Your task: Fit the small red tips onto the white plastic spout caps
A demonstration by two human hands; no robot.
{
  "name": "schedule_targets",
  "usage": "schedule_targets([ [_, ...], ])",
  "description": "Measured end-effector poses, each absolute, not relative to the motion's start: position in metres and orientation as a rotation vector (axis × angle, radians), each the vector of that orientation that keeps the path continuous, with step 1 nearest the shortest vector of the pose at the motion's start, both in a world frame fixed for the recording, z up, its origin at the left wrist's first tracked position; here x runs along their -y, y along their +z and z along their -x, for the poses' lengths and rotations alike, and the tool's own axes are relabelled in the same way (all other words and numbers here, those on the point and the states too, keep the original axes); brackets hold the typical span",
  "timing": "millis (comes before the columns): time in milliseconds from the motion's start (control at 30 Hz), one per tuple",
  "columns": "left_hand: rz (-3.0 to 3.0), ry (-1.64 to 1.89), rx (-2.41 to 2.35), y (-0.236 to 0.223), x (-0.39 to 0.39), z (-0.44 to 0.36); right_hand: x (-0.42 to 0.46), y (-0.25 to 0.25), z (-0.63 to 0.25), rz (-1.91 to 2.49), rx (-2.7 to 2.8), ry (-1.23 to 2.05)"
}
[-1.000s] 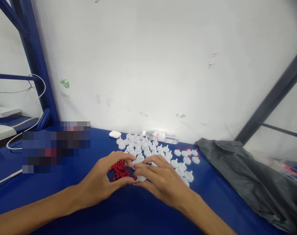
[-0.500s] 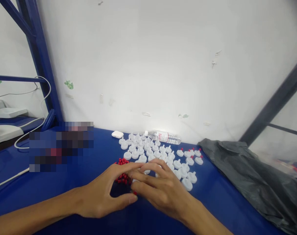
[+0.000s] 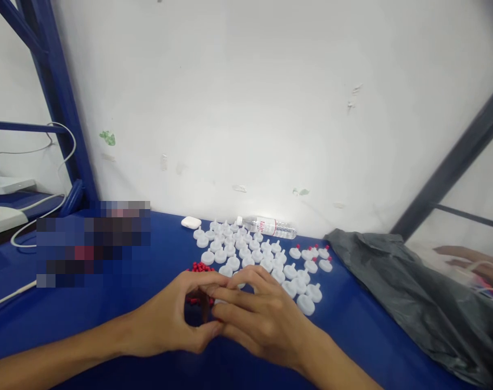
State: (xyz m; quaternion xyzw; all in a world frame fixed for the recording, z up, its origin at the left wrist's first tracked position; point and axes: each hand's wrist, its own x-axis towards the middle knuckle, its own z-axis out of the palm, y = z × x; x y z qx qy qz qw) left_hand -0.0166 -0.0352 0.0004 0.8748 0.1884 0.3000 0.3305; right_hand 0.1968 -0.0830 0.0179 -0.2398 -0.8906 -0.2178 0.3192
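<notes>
My left hand (image 3: 171, 311) and my right hand (image 3: 263, 317) meet over the near part of the table, fingertips touching. The left thumb and fingers curve in a ring, closed against the right fingers. Between them shows a sliver of a white nozzle cap (image 3: 219, 301), mostly hidden by the right fingers. A speck of red, seemingly a small red tip cap, sits by the left thumb tip. Just behind the hands lies a pile of small red tip caps (image 3: 200, 267). Many white nozzle caps (image 3: 233, 263) with thin spouts spread behind and right of it.
Several white nozzle caps with red tips (image 3: 325, 265) stand at the right. Along the wall are a clear bottle (image 3: 285, 229) lying down and a white case (image 3: 190, 222). Dark grey sheeting (image 3: 409, 292) covers the right side. Another person's hand (image 3: 474, 260) is at the far right.
The view has shifted slightly, so the table things sit further left. My hands have drawn closer together, and the red piece by the left thumb is now nearly hidden. Another person's hand has appeared at right.
</notes>
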Motion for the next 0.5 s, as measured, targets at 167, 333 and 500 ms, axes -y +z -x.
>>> schedule_targets([
  [167,-2.448,1.054,-0.506,-0.006,0.026,0.028,0.076,0.030,-0.218,0.681,2.260,-0.571],
  [333,-2.732,1.026,-0.473,-0.002,0.015,0.032,0.065,0.060,-0.275,1.246,2.109,-0.463],
  [500,-2.780,0.853,-0.551,-0.001,0.016,0.027,0.064,0.085,-0.334,1.853,2.004,-0.195],
])
